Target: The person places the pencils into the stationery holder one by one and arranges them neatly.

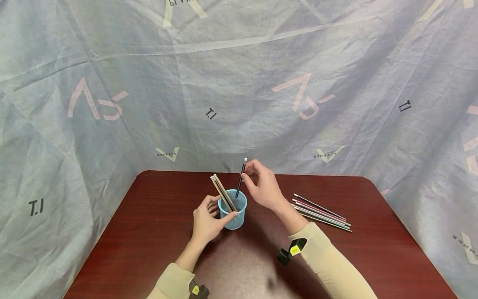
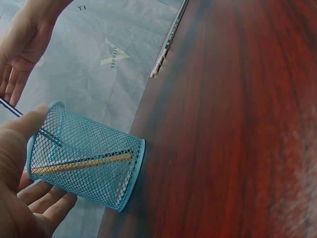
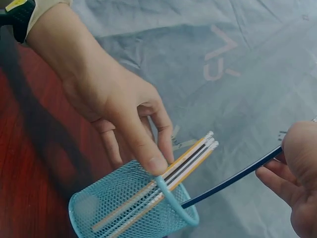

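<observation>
A light blue mesh pencil cup (image 1: 237,220) stands upright on the table, several pencils (image 1: 223,193) with white-tipped ends leaning to its left side. My left hand (image 1: 207,222) holds the cup near the rim, thumb on the near side and fingers round the left. Above the cup, my right hand (image 1: 263,185) pinches a dark blue pencil (image 1: 240,180) near its upper end. In the right wrist view, that blue pencil (image 3: 233,180) slants past the rim, its lower end inside the cup. Through the mesh in the left wrist view, a yellow pencil (image 2: 89,162) reaches toward the base.
More pencils (image 1: 323,214), in white, pink, green and dark colours, lie in a loose bundle on the table right of the cup, beyond my right forearm. The dark red wooden table (image 1: 157,249) ends at a grey printed cloth (image 1: 239,137) hanging behind and at both sides.
</observation>
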A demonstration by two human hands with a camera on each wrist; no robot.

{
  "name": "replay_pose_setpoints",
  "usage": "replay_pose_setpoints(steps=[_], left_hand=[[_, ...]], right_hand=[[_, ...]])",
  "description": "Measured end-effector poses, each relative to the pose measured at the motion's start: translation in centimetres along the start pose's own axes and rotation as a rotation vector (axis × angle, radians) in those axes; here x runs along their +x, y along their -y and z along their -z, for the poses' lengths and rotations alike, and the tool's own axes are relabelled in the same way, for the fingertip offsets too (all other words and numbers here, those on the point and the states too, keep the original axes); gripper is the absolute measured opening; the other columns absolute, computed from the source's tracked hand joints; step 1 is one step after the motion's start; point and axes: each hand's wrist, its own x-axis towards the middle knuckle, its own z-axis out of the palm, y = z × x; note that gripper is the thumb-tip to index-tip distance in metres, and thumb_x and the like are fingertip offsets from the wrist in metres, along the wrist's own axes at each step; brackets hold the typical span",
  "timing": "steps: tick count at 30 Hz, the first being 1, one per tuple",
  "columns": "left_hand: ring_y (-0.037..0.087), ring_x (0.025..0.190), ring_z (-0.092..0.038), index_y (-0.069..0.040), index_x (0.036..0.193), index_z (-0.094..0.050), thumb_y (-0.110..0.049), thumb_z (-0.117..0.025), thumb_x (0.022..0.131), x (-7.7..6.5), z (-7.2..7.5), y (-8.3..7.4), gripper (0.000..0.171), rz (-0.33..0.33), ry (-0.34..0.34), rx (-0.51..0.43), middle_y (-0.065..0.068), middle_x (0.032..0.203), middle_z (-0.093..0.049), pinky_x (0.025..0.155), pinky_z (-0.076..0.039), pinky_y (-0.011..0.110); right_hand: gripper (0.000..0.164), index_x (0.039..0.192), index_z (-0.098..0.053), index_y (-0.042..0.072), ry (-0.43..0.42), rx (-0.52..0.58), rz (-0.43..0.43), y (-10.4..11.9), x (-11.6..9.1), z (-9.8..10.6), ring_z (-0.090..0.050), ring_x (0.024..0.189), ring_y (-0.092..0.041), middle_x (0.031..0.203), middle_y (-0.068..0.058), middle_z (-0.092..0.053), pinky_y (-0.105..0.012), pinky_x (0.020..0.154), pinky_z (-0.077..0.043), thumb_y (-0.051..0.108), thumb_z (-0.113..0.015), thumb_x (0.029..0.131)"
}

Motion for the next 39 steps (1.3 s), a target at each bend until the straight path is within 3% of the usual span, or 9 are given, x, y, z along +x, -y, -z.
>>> replay_pose_setpoints(steps=[7, 18, 35, 39], left_hand=[[0.031, 0.114, -0.078, -0.004, 0.122, -0.067, -0.028, -0.101, 0.073, 0.0, 0.0, -0.1, 0.065, -0.001, 0.001, -0.002, 0.016, 0.126, -0.077, 0.095, -0.066, 0.048], [0.033, 0.115, -0.077, -0.004, 0.124, -0.067, -0.031, -0.1, 0.075, 0.1, 0.0, 0.3, 0.064, -0.001, 0.009, 0.011, 0.016, 0.123, -0.078, 0.095, -0.066, 0.047], [0.033, 0.114, -0.077, -0.003, 0.123, -0.067, -0.028, -0.1, 0.075, 0.0, 0.1, 0.0, 0.064, -0.015, 0.013, 0.011, 0.017, 0.125, -0.077, 0.094, -0.066, 0.048], [0.033, 0.115, -0.077, -0.003, 0.124, -0.066, -0.029, -0.099, 0.076, 0.0, 0.1, -0.1, 0.064, -0.013, 0.02, 0.009, 0.017, 0.126, -0.077, 0.094, -0.066, 0.048]], right_hand=[[0.01, 0.109, -0.06, 0.006, 0.059, -0.043, -0.043, -0.7, -0.2, -0.8, -0.074, 0.094, -0.023, 0.1, -0.008, -0.075, -0.046, 0.085, -0.065, 0.008, -0.069, 0.103], [0.01, 0.11, -0.062, 0.009, 0.117, -0.084, -0.052, -2.3, -0.2, -2.5, -0.072, 0.092, -0.018, 0.099, -0.004, -0.073, -0.036, 0.082, -0.063, 0.01, -0.07, 0.103], [0.009, 0.111, -0.066, 0.01, 0.231, -0.129, -0.117, -2.8, 0.2, -4.3, -0.075, 0.095, -0.02, 0.101, -0.005, -0.074, -0.038, 0.086, -0.065, 0.011, -0.07, 0.103], [0.008, 0.109, -0.067, 0.009, 0.24, -0.153, -0.091, -2.8, 0.3, -4.7, -0.075, 0.093, -0.02, 0.098, -0.005, -0.075, -0.037, 0.084, -0.065, 0.01, -0.071, 0.102]])
